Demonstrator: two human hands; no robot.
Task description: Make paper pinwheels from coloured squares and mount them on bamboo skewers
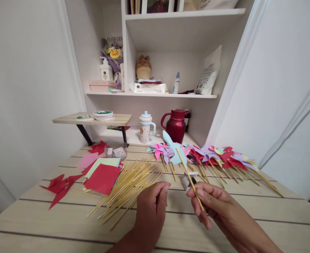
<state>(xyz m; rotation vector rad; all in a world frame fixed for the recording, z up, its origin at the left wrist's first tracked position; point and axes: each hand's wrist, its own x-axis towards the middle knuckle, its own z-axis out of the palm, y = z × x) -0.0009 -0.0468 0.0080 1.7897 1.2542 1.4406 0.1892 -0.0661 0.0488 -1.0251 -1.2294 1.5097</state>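
Note:
My right hand (215, 203) pinches the lower part of a thin wooden stick (187, 172), which leans up and to the left. Light blue cut paper (174, 149), shaped like part of a pinwheel, shows at the stick's top end. My left hand (151, 211) is closed with the thumb pressed against the curled fingers; whatever it may hold is hidden. Just beyond it lies a loose heap of wooden sticks (131, 179). A small open box (188, 182) is partly hidden behind my right fingers. Several coloured paper pinwheels on sticks (207, 154) lie in a row behind and to the right.
Square paper sheets (103, 178) are stacked at the left, beside red cut paper (61, 186) and a clear container (116, 151). At the back stand a cup (145, 130), a red jug (176, 126) and a small raised stand (86, 120). Shelves (155, 94) rise behind.

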